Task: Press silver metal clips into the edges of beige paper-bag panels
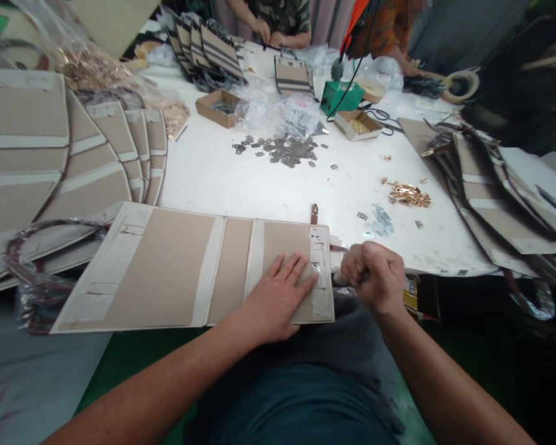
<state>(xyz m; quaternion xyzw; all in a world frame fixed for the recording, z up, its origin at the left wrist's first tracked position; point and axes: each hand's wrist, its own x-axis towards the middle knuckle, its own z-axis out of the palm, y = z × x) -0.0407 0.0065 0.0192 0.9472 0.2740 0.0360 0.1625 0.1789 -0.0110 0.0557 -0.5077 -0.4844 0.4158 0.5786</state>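
A long beige bag panel (171,272) with pale strips lies across the table's front edge, its inner side up. My left hand (280,296) rests flat on the panel's right part, fingers spread. Small metal pieces (315,235) show along the panel's right end, and a short brown strap with a metal clasp (314,214) sticks out behind it. Just beyond that end my right hand (375,275) is closed in a fist, close to a partly hidden handle; what is inside the fist, if anything, is hidden. A plastic-wrapped brown handle (16,253) curves from the panel's left end.
Similar panels (23,123) are stacked at left, more (505,198) at right. Loose grey metal plates (290,151), gold-coloured fasteners (410,194) and pale pieces (380,221) lie on the white table (204,179). Behind are small boxes (217,108), a green device (341,97) and two people working.
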